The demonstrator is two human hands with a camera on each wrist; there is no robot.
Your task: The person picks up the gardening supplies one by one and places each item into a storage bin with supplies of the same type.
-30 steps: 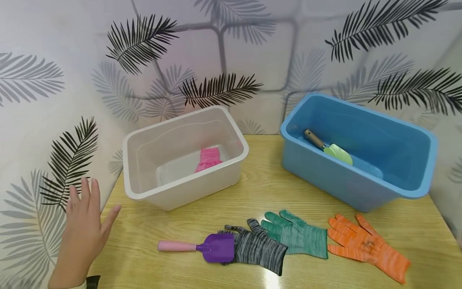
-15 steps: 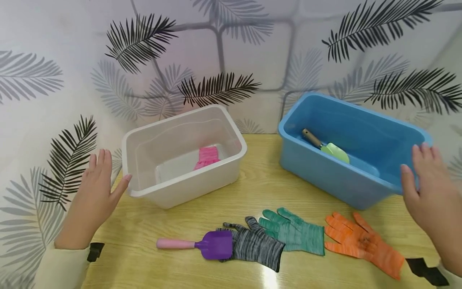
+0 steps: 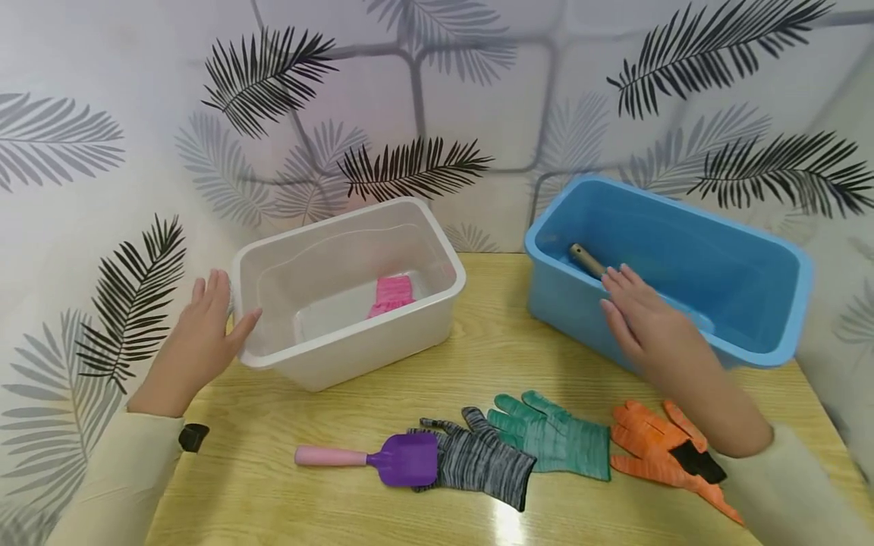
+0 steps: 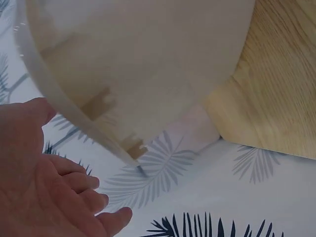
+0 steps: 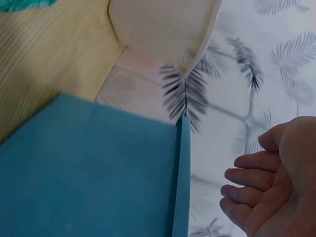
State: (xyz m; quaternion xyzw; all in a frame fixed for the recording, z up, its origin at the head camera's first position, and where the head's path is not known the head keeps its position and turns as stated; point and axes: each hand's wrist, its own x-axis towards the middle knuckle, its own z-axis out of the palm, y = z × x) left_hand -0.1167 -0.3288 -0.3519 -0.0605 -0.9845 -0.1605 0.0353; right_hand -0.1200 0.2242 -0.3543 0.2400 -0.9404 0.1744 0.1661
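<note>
My left hand [image 3: 198, 341] is at the left end of the white bin [image 3: 362, 345], fingers extended outside it. Its thumb [image 4: 39, 108] is at the bin's rim; I cannot tell if it touches. Over the front wall of the blue bin [image 3: 553, 292] hovers my right hand [image 3: 655, 326], fingers fairly straight, holding nothing. Inside that bin a trowel's brown handle [image 3: 586, 260] shows, its green blade hidden behind the hand. A pink glove [image 3: 392, 294] lies in the white bin.
On the wooden table [image 3: 253, 485] lie a purple shovel [image 3: 408, 459] with a pink handle, a grey glove [image 3: 485, 462], a green glove [image 3: 563, 438] and an orange glove [image 3: 649, 444], partly covered by my right forearm. A leaf-patterned cloth [image 3: 478, 91] hangs behind.
My left hand has moved up and right to the white bin's end. The right hand has come in from the right edge and swung left over the blue bin.
</note>
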